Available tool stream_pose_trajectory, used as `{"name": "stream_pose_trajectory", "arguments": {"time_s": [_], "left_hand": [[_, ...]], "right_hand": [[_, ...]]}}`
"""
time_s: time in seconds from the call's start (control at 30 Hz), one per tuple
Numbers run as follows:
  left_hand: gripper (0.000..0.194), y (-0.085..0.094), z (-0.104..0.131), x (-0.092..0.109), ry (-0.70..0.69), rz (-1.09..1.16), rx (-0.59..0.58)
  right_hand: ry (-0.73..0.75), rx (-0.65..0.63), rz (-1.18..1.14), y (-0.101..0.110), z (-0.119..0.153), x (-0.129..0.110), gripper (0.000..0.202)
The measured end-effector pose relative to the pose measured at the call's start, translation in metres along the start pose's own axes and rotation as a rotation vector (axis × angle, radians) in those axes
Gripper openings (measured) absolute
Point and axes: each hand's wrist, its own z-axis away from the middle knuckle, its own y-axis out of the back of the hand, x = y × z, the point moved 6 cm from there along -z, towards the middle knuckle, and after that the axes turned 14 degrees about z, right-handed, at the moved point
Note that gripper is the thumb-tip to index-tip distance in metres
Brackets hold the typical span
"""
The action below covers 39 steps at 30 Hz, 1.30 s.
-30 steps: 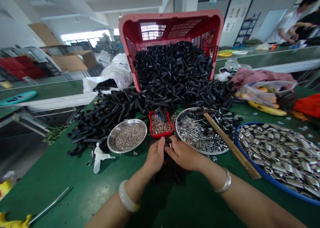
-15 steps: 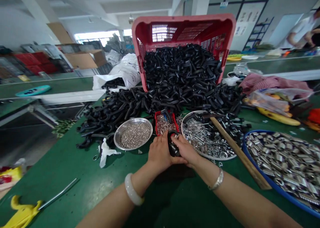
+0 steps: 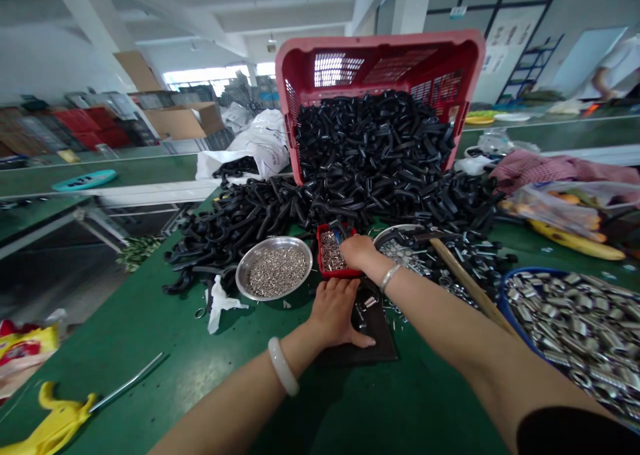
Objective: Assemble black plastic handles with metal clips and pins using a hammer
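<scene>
My left hand (image 3: 336, 314) lies palm down over the left side of a dark mat (image 3: 383, 348), its thumb stretched out. Beside its fingers on the mat are a small coil spring (image 3: 370, 302) and black and metal pieces, partly covered by the hand. My right hand (image 3: 357, 251) reaches over the right rim of a small red tray (image 3: 339, 274) of small metal pins (image 3: 330, 252). Its fingers are curled down and hidden, close to something blue (image 3: 337, 236) in the tray; what they hold cannot be made out.
A metal bowl (image 3: 240, 283) of small pins stands left of the tray. On the right are a wooden-handled hammer (image 3: 465, 278) and a blue basin (image 3: 505, 302) of metal sleeves. Behind, black parts (image 3: 370, 195) spill from a red crate (image 3: 380, 42). A yellow-handled tool (image 3: 65, 415) lies front left.
The hands have parted from the black part they held together. My right hand has moved forward to the red tray; my left has flattened over the mat. The view has shifted slightly.
</scene>
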Motion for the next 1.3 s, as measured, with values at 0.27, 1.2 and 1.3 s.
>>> {"name": "stream_pose_trajectory", "arguments": {"time_s": [0.27,1.2,1.3], "left_hand": [[0.064,0.039,-0.015,-0.02,0.046,0.028,0.124],[0.025,0.032,-0.006,-0.035,0.31,1.075,0.157],[0.021,0.025,-0.001,-0.034,0.263,1.028,0.098]], "right_hand": [[0.001,0.098,-0.101,-0.007,0.009,0.021,0.016],[-0.034,0.259,-0.398,-0.034,0.128,0.048,0.012],[-0.007,0.211,-0.317,-0.034,0.127,0.047,0.011]]}}
